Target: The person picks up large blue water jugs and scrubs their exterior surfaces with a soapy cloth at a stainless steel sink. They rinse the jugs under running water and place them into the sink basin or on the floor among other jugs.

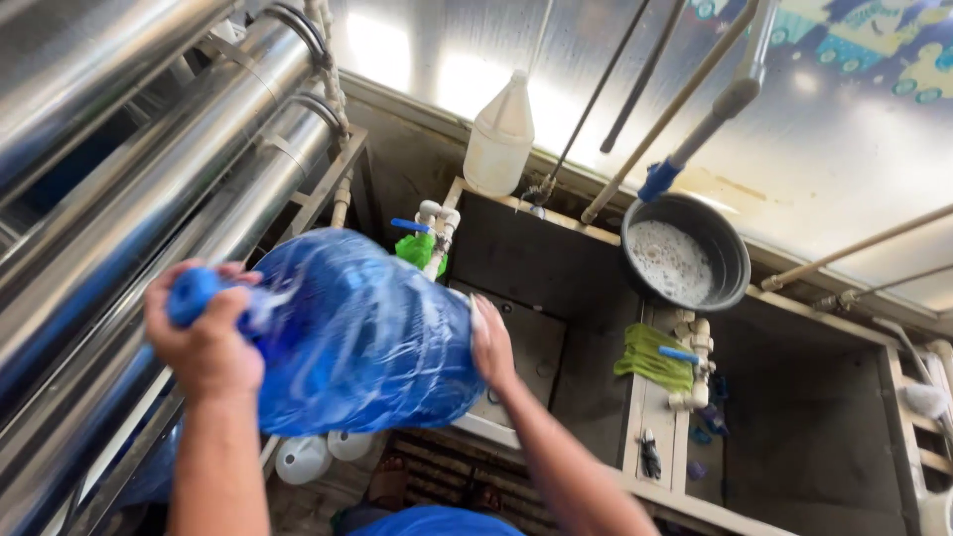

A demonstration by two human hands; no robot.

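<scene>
A large blue translucent water jug (357,333) lies on its side in the air in front of me, foamy water sloshing inside. My left hand (204,342) grips its neck near the blue cap at the left. My right hand (492,344) presses flat against its base at the right. The jug hangs above the near left edge of a dark wash basin (526,268).
Shiny steel cylinders (149,189) run along the left. A white plastic bottle (499,139) stands at the basin's back rim. A black bowl of suds (685,258) sits by a green cloth (655,357), white pipe valves (437,223), and leaning poles (665,114).
</scene>
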